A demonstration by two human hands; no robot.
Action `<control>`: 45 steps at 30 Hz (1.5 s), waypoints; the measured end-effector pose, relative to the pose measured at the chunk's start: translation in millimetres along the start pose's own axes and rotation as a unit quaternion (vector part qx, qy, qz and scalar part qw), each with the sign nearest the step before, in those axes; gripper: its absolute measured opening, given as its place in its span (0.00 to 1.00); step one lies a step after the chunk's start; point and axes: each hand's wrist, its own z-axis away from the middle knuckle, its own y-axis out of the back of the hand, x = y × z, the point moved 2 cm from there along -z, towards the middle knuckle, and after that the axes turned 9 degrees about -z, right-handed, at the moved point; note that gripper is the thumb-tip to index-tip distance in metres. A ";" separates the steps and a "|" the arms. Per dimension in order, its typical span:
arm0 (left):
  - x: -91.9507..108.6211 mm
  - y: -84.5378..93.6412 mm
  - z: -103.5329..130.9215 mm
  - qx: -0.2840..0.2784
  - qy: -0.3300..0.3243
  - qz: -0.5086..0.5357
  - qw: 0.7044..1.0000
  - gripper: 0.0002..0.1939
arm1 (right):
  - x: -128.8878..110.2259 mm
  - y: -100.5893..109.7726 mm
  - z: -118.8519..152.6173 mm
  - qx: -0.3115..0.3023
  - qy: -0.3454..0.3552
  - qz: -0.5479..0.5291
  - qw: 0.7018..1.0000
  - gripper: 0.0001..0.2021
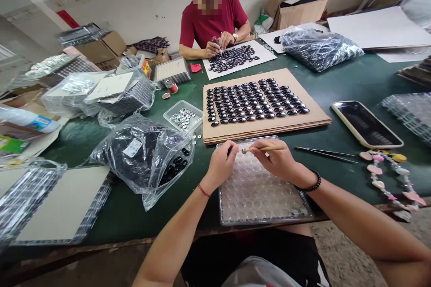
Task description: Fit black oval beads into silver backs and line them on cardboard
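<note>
Left hand (pixel 222 161) pinching black piece (pixel 230 150); right hand (pixel 278 160) curled round thin stick (pixel 278 148); tray (pixel 259 193) 6 o'clock, cardboard (pixel 313 119) 12 o'clock.

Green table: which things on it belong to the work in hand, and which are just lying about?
Seem part of the work:
- small dark piece in the left hand
- thin stick in the right hand
- dimpled tray
- black pieces in rows

Probably just lying about:
- phone
- string of beads
</note>
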 end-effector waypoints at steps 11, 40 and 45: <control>0.7 -0.9 2.0 -0.035 0.012 0.164 0.986 0.19 | 2.5 8.6 -1.6 0.123 -0.160 -0.199 0.959 0.12; -28.2 32.3 -14.0 -0.084 0.099 0.577 0.807 0.12 | 2.4 9.0 2.9 0.157 -0.145 -0.252 0.944 0.09; -49.8 31.8 -22.7 0.087 0.117 0.737 0.660 0.12 | 1.9 6.5 4.2 0.135 -0.143 -0.252 0.948 0.09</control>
